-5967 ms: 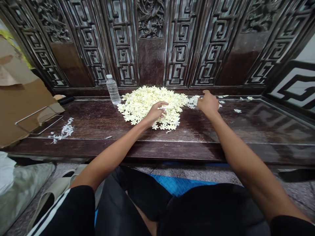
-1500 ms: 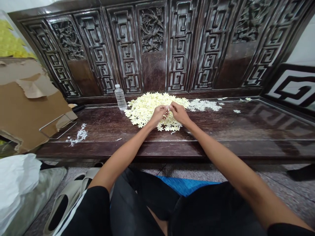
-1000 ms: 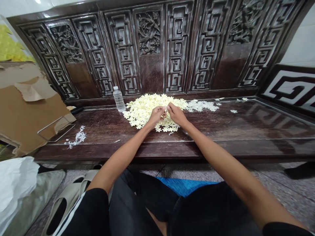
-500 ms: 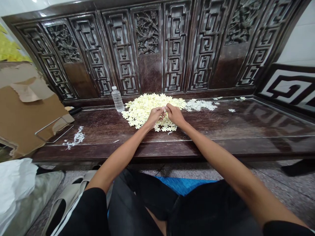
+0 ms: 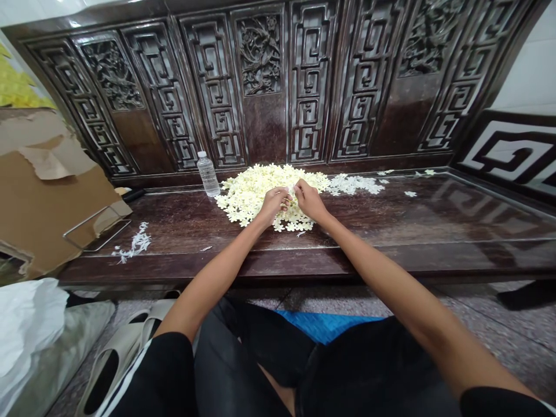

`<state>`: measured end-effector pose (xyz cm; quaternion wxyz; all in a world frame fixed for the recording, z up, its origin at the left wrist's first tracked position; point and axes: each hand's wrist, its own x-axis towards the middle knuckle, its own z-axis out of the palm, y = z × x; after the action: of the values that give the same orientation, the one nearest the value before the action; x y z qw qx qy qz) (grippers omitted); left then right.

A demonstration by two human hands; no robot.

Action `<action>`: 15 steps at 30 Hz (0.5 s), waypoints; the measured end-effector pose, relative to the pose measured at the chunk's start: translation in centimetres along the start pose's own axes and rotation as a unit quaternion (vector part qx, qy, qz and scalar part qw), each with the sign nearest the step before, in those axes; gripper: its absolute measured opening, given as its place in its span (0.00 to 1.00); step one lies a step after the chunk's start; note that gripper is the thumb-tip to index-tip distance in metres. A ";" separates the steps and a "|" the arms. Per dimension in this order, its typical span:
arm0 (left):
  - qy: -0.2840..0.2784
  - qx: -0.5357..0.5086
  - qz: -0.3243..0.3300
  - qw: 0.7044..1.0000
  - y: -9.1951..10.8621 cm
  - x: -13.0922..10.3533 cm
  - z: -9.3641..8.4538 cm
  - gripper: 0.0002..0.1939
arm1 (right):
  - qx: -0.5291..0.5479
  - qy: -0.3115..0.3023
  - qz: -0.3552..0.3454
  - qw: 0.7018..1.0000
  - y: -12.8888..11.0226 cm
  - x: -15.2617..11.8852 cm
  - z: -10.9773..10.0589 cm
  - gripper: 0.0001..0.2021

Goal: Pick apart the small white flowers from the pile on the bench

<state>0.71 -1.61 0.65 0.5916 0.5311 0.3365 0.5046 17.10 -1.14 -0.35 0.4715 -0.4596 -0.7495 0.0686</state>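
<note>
Broadly, we have a dark wooden bench (image 5: 417, 226) before us, bearing a heap of pale yellow flowers (image 5: 247, 194) beneath and around our hands. White flowers (image 5: 354, 185) lie just right of the heap, and a clear bottle (image 5: 208, 175) stands at its left. Our left hand (image 5: 273, 204) and right hand (image 5: 309, 200) nearly meet, fingers curled, pinching between them something small and white (image 5: 291, 190), too small to identify.

Desk (image 5: 391, 223) right side open along front, only loose flower (image 5: 410, 194) toward back. Back panel (image 5: 264, 127) blocks rear. Bottle (image 5: 208, 175) stands left of pile (image 5: 247, 194). Front-left: clear lane between white bits (image 5: 138, 243) and pile. Box (image 5: 52, 191) and wire frame (image 5: 98, 229) obstruct far left.
</note>
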 end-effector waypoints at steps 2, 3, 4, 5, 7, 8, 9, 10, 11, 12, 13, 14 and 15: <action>0.013 0.001 -0.006 1.000 0.0 0.1 -0.2 0.06 | 0.010 0.006 0.004 1.000 0.2 0.1 -0.2 0.09; 0.018 0.002 -0.007 1.000 0.0 0.1 -0.3 0.05 | 0.016 0.011 0.007 1.000 0.2 0.1 -0.4 0.09; 0.023 0.003 -0.008 1.000 0.0 0.1 -0.3 0.04 | 0.023 0.015 0.011 1.000 0.3 0.1 -0.6 0.09; 0.027 0.004 -0.008 1.000 0.0 0.2 -0.4 0.03 | 0.031 0.019 0.015 0.999 0.3 0.2 -0.7 0.09; 0.033 0.008 -0.005 0.999 0.0 0.3 -0.5 0.03 | 0.050 0.024 0.024 0.998 0.3 0.2 -1.1 0.08; 0.035 0.010 -0.002 0.999 -0.1 0.3 -0.5 0.04 | 0.062 0.026 0.028 0.997 0.3 0.2 -1.2 0.08; 0.035 0.013 0.001 0.999 -0.1 0.4 -0.5 0.04 | 0.075 0.025 0.034 0.996 0.3 0.2 -1.2 0.07; 0.034 0.017 0.004 0.999 -0.2 0.5 -0.5 0.05 | 0.090 0.024 0.042 0.995 0.3 0.3 -1.3 0.08; 0.033 0.021 0.007 0.999 -0.3 0.5 -0.5 0.05 | 0.106 0.021 0.053 0.993 0.3 0.3 -1.2 0.08; 0.033 0.026 0.010 0.999 -0.3 0.6 -0.6 0.05 | 0.125 0.018 0.069 0.990 0.4 0.4 -1.2 0.09; 0.033 0.032 0.014 0.999 -0.4 0.6 -0.6 0.05 | 0.145 0.016 0.089 0.985 0.5 0.5 -1.1 0.09; 0.033 0.039 0.017 0.999 -0.5 0.7 -0.6 0.06 | 0.167 0.018 0.115 0.979 0.7 0.7 -1.1 0.09; 0.033 0.046 0.021 0.998 -0.5 0.7 -0.6 0.06 | 0.190 0.026 0.144 0.971 1.0 0.9 -1.2 0.08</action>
<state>0.45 -0.69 0.11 0.5443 0.5479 0.3677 0.5180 18.50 -0.30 0.29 0.5542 -0.4662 -0.6368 0.2648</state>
